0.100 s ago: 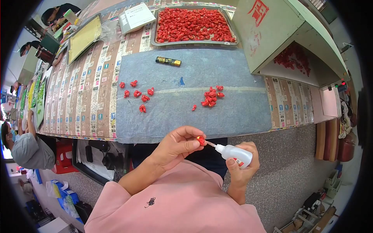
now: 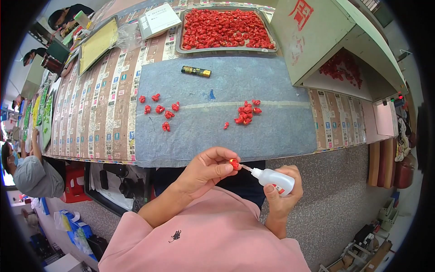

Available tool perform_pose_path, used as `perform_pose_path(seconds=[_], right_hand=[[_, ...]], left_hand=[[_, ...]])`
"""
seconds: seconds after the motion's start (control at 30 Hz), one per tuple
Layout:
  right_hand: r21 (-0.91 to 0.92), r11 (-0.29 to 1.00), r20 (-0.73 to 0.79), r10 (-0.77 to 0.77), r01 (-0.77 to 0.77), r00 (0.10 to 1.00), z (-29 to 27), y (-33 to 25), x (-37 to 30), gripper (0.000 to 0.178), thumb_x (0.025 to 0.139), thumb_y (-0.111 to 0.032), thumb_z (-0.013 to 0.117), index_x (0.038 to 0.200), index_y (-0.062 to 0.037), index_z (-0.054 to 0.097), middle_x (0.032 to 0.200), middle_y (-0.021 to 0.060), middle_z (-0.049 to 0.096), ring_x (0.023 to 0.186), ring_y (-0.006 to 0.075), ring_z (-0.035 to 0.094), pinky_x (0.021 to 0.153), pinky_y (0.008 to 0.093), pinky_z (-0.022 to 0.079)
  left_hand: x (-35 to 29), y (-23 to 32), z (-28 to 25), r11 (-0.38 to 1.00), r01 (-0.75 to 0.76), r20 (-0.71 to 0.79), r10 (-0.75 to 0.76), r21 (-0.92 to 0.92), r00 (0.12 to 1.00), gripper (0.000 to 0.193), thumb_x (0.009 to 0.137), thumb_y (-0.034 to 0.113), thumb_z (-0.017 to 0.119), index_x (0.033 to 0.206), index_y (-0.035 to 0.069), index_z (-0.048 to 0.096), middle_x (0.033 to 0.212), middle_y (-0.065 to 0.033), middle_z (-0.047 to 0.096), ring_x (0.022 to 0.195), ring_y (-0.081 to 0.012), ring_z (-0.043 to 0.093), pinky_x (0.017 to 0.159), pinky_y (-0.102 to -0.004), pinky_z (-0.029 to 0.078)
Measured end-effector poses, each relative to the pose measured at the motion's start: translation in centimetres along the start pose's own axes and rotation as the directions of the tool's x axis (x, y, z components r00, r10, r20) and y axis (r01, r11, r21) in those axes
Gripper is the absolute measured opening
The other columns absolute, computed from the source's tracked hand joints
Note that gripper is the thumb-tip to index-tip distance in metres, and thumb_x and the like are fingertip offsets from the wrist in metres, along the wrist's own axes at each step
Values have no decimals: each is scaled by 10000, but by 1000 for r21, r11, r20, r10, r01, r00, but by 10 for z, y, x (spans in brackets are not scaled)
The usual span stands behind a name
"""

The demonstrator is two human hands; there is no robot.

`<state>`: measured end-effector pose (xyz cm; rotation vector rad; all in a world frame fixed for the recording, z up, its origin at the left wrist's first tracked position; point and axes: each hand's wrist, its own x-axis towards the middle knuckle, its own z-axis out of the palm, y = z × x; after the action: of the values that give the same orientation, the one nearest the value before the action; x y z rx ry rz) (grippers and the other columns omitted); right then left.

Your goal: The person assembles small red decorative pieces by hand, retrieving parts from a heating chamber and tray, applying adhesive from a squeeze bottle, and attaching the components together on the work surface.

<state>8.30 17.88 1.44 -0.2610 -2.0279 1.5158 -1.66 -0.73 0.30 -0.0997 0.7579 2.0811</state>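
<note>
Between the thumb and fingers of my left hand (image 2: 208, 170) is a small glossy red piece (image 2: 234, 164) with a yellow-gold mark; its exact kind I cannot tell. My right hand (image 2: 284, 195) grips a white squeeze bottle (image 2: 275, 181) with a red label, tilted so its thin nozzle (image 2: 247, 168) points at the red piece. Nozzle tip and piece are at or nearly at contact. Beyond my hands, on a blue-grey cloth (image 2: 190, 145), lie a clustered heap of red pieces (image 2: 245, 113) and a looser scatter of red pieces (image 2: 160, 109) to the left.
A black-and-gold cylinder (image 2: 196, 71) lies on the cloth. Behind it stands a metal tray (image 2: 181, 47) full of red pieces, beside a white-covered book (image 2: 159, 21). An open-fronted grey-green box (image 2: 317, 41) rises at right, with red pieces inside. A co-worker in grey (image 2: 37, 177) is at far left.
</note>
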Motion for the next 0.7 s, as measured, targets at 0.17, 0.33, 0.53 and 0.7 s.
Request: perform_pose_path(seconds=[0.17, 0.33, 0.53, 0.7], right_hand=[[-4, 1000, -11, 12, -12, 1000, 0, 0, 0, 429, 689, -305, 812, 907, -17, 582, 806, 74, 530, 697, 170, 512, 607, 287, 408], [13, 1000, -9, 5, -5, 1000, -1, 1, -1, 422, 693, -302, 808, 905, -17, 580, 806, 73, 530, 707, 172, 509, 621, 292, 407], [5, 1000, 7, 3, -3, 1000, -1, -1, 1, 415, 694, -298, 807, 900, -18, 581, 798, 69, 529, 707, 173, 507, 622, 293, 406], [11, 1000, -8, 13, -13, 1000, 0, -1, 1, 415, 694, -300, 807, 898, -17, 582, 796, 68, 528, 705, 170, 506, 619, 290, 404]], left_hand=[[0, 1, 2, 1000, 7, 6, -7, -2, 1000, 212, 850, 3, 632, 1054, 58, 610, 1059, -65, 622, 985, -154, 609, 895, -300, 508], [0, 1, 4, 1000, 13, -25, -13, -16, 1000, 203, 829, 6, 654, 1015, 72, 612, 1023, -65, 619, 953, -160, 632, 854, -275, 529], [0, 2, 5, 1000, 20, -31, -21, -14, 999, 197, 833, 15, 654, 1017, 74, 612, 1018, -66, 620, 937, -156, 635, 840, -269, 533], [-1, 2, 5, 1000, 25, -36, -25, -7, 999, 196, 837, 22, 651, 1022, 71, 611, 1012, -66, 624, 924, -156, 639, 822, -265, 536]])
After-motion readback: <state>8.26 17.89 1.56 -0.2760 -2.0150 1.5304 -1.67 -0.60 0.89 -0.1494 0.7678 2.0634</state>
